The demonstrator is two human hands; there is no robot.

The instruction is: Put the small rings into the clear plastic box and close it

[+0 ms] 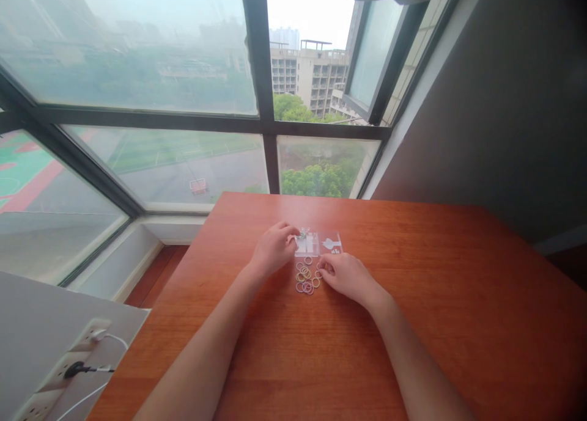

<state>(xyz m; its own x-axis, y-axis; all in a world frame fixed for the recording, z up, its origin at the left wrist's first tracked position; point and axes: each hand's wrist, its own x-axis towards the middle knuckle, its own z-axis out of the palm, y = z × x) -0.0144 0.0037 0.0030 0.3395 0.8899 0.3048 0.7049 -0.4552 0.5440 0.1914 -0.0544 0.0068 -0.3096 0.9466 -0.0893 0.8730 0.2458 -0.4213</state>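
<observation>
A small clear plastic box lies on the table with its lid folded out flat to the right. Small greenish items sit in its upper left part, too small to make out. My left hand grips the box's left side with curled fingers. In front of the box lie several thin pastel rings that look like hair ties, some overlapping, in white, yellow and purple. My right hand is at their right side, thumb and fingertips pinched on a pale hair tie.
The reddish-brown wooden table reaches to dark-framed windows, one pane of which stands open. At the lower left, a wall carries sockets with a white plug and a black plug. A grey wall rises on the right.
</observation>
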